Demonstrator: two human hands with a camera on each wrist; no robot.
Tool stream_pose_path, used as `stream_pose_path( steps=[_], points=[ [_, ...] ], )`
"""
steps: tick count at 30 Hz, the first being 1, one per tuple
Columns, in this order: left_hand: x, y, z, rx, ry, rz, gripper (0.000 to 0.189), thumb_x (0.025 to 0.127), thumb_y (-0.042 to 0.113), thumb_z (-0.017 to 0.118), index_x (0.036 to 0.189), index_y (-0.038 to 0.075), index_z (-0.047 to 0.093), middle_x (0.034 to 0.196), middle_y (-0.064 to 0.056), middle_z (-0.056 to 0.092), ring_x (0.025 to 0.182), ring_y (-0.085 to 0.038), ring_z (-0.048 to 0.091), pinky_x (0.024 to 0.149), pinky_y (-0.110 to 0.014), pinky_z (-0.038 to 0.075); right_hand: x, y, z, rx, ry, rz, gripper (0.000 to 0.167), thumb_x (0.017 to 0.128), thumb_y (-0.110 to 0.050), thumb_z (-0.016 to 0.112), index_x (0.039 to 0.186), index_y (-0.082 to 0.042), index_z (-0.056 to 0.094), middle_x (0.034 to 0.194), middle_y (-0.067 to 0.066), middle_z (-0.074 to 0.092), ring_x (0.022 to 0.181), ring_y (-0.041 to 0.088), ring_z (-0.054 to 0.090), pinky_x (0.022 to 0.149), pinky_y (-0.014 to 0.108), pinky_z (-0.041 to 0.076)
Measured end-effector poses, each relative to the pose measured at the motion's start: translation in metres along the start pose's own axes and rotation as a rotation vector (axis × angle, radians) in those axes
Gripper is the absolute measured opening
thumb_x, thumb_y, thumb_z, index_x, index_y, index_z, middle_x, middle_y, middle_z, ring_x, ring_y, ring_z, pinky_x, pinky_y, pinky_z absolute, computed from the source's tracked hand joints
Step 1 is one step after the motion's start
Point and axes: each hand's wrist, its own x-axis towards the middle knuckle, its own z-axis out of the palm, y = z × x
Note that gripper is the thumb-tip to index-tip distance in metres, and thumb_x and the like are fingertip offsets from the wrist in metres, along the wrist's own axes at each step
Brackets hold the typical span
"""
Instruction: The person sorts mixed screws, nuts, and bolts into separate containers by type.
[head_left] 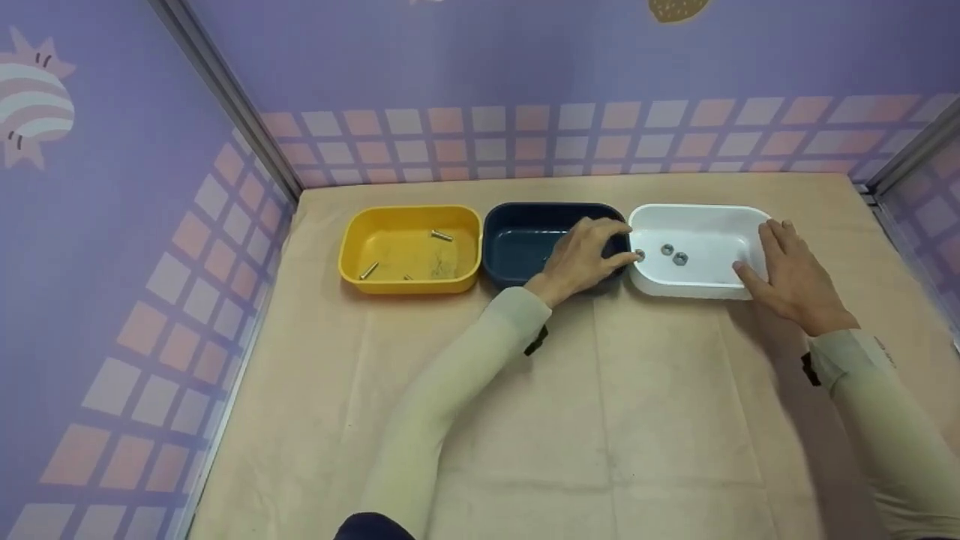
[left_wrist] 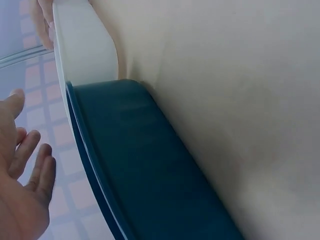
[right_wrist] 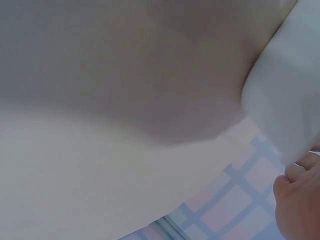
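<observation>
My left hand (head_left: pixel 579 257) is over the right part of a dark blue tray (head_left: pixel 517 214), its thumb and forefinger apart and reaching to the left rim of a white tray (head_left: pixel 697 291). In the left wrist view nothing shows between the fingers of that hand (left_wrist: pixel 22 175). Two metal nuts (head_left: pixel 673 253) lie on the white tray's floor, and another nut (head_left: pixel 640 256) is by my left thumb tip. My right hand (head_left: pixel 795 281) rests against the white tray's right end, fingers extended and thumb over the rim. A small dark piece lies in the blue tray, partly hidden by my left hand.
A yellow tray (head_left: pixel 411 286) with a few metal bolts (head_left: pixel 442 235) stands to the left of the blue one. The three trays form a row on a beige cloth (head_left: pixel 540 420). Purple panels with a checked band (head_left: pixel 525 135) enclose the back and sides.
</observation>
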Motion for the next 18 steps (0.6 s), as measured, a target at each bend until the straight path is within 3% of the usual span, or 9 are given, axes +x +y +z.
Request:
stream_pose_path(
  steps=[3,9,18],
  points=[
    [-0.008,-0.005,-0.004,0.035,-0.001,-0.023,0.049,0.101,0.044,0.073,0.141,0.016,0.070,0.141,0.001,0.071,0.111,-0.017,0.064,0.097,-0.027,0.054,0.003,-0.006,0.000,0.009,0.024,-0.032,0.088,0.109,-0.050,0.049,0.166,0.010,0.020,0.172,0.037,0.017,0.161,0.058,0.007,0.127,0.075,0.013],
    [-0.025,-0.018,-0.011,0.036,0.028,-0.042,0.046,0.107,0.046,0.065,0.141,0.015,0.069,0.143,0.001,0.069,0.120,-0.019,0.063,0.107,-0.033,0.052,0.007,-0.019,0.005,0.030,0.085,-0.099,0.079,0.108,-0.046,0.055,0.164,0.006,0.032,0.170,0.035,0.025,0.159,0.060,0.014,0.130,0.070,0.014],
    [-0.052,-0.042,-0.032,0.068,0.092,-0.080,0.056,0.102,0.056,0.065,0.143,0.017,0.068,0.148,0.001,0.066,0.132,-0.022,0.061,0.117,-0.041,0.047,0.008,-0.044,0.005,0.049,0.134,-0.113,0.075,0.106,-0.051,0.059,0.163,-0.004,0.043,0.172,0.029,0.028,0.160,0.058,0.017,0.129,0.071,0.017]
  ],
)
